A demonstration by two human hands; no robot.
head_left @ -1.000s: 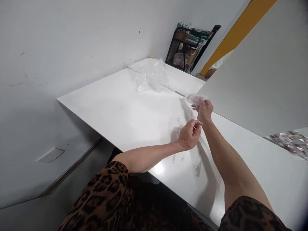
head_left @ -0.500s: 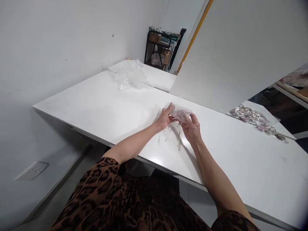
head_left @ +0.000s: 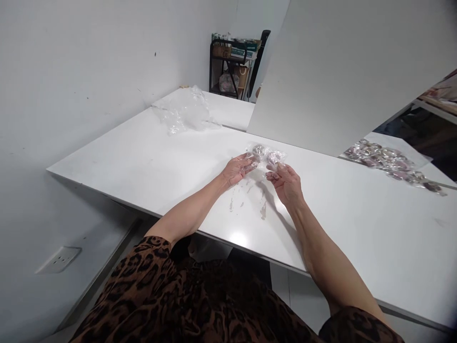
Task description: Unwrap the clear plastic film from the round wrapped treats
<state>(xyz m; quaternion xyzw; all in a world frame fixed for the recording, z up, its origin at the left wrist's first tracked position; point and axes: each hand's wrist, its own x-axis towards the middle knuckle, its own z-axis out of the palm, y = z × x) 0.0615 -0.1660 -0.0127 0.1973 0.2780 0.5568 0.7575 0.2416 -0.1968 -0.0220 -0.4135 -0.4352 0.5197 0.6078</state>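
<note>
Between my hands, just above the white table point(head_left: 171, 166), is a clear plastic packet point(head_left: 266, 151) with pinkish and grey-brown contents that I cannot make out. My left hand point(head_left: 236, 170) grips its left side, the fingers partly behind the shiny film. At the right side, my right hand point(head_left: 287, 183) pinches the plastic between thumb and fingers. Small brownish flakes or marks point(head_left: 263, 210) dot the tabletop below the packet.
A heap of small shiny wrapped pieces point(head_left: 389, 159) lies at the right. Crumpled clear plastic point(head_left: 189, 112) rests near the far left. A large pale panel point(head_left: 332, 76) slants over the table's back edge. Beyond stands a loaded black cart point(head_left: 228, 62).
The packet now stretches wider between my hands, and its pinkish and grey-brown contents show in two separate clumps. My left hand has shifted slightly left. The view has turned a little.
</note>
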